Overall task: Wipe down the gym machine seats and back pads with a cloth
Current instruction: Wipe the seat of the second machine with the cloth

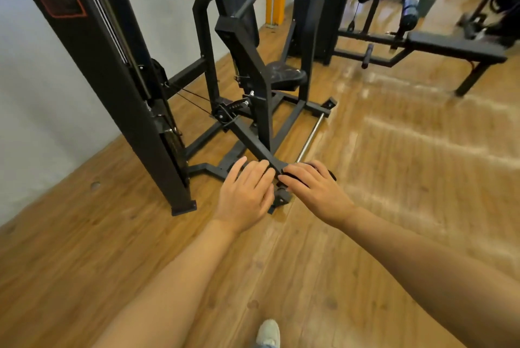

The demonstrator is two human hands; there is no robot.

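Right hand (315, 187): grip curled round a dark cloth (312, 171), black, soft, bunched under the fingers, one end poking out past the far side of the hand
Left hand (247, 190): grip holding nothing, fingers straight and together, laid flat just left of the cloth hand, fingertips touching or nearly touching the bar; contact cannot be told for sure
Bar (253, 140): square steel tube, matte black paint, hard edges, running up and away from between both hands to a pivot with bolts and a spring pin
Knob (281, 197): black, rounded, just under the hands at the bar's near end
Seat (284, 74): beyond the grip, well apart; black vinyl, rounded, scuffed pale in patches
Back pad (242, 4): above the seat, tall, black, padded
Rod (311, 136): bright bare steel, thin, right of the bar
Bench (455, 47): far right, flat black pad on steel legs
Floor (394, 178): wood-grain planks, glossy
Step, as judged: cloth in hand, wiping at the frame's low end or readying; seat and pad look not yet reached. Next move calls for lifting the cloth forward to the seat, pressing flat, stroking across the vinyl
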